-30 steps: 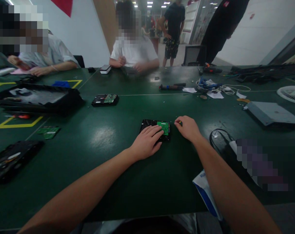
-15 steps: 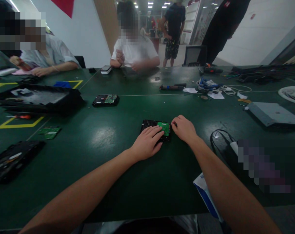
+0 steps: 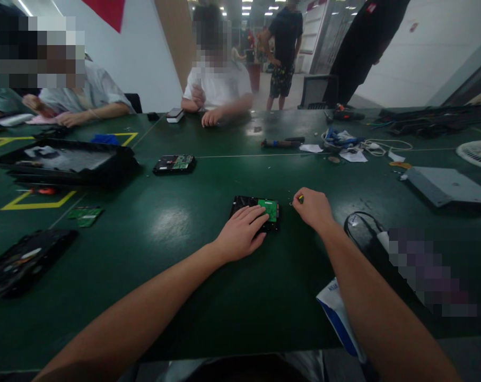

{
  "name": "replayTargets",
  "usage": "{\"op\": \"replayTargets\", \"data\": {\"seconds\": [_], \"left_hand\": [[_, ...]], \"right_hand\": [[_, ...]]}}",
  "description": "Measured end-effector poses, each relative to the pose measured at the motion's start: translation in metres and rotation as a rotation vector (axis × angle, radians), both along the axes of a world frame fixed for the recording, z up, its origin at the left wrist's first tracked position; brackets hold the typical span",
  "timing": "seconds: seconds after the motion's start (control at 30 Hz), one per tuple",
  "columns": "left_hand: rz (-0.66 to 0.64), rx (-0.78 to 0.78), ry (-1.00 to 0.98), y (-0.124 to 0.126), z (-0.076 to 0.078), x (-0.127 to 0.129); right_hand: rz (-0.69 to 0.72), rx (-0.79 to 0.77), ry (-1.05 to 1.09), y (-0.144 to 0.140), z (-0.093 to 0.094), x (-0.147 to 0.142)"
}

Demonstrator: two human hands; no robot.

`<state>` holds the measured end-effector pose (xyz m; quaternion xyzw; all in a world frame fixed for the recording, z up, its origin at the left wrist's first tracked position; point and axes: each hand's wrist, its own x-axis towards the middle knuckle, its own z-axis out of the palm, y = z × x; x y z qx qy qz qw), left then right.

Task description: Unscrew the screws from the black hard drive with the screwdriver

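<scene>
- Left along the dark green tabletop [image 3: 176, 297] lie a black tray [image 3: 121, 162] with pale material inside, green circuit boards [image 3: 86, 215] and a dark flat casing [image 3: 29, 257].
- Farther off, a second hard drive [image 3: 184, 165] lies flat, its board facing up; beyond it, a co-worker in a white shirt [image 3: 224, 90] sits at the far edge.
- To the right are a grey metal box [image 3: 451, 185], a tangle of cables [image 3: 343, 138] and a white-and-blue packet [image 3: 335, 310], partly covered by the right forearm.
- The near hard drive [image 3: 248, 202] lies flat in front of the person: black casing, bright green board [image 3: 269, 205] with a pale label at its right end.
- The left hand [image 3: 242, 232] hides its near-left part, grip unclosed, fingers laid across the top.
- The right hand [image 3: 312, 208] is just beside the drive, apart from it, its grip pinched around a small yellow-and-dark object [image 3: 301, 199], mostly hidden; tiny pale specks [image 3: 290, 203] lie by the fingertips.
</scene>
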<state>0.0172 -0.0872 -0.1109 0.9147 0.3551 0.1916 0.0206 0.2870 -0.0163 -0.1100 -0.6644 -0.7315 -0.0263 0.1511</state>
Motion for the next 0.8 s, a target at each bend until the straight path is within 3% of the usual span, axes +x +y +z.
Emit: {"op": "replayTargets", "data": {"seconds": [0.17, 0.33, 0.5, 0.8], "left_hand": [[0.006, -0.005, 0.002, 0.000, 0.001, 0.000], [0.002, -0.016, 0.008, 0.000, 0.001, 0.000], [-0.003, -0.007, -0.003, 0.000, 0.000, -0.001], [0.000, -0.006, 0.003, 0.001, -0.001, -0.001]], "right_hand": [[0.007, 0.028, 0.066, 0.002, -0.004, 0.004], [0.100, 0.008, 0.073, 0.001, -0.002, 0.006], [0.059, 0.030, 0.057, -0.003, 0.005, 0.007], [0.130, -0.029, 0.034, -0.007, 0.003, 0.002]]}}
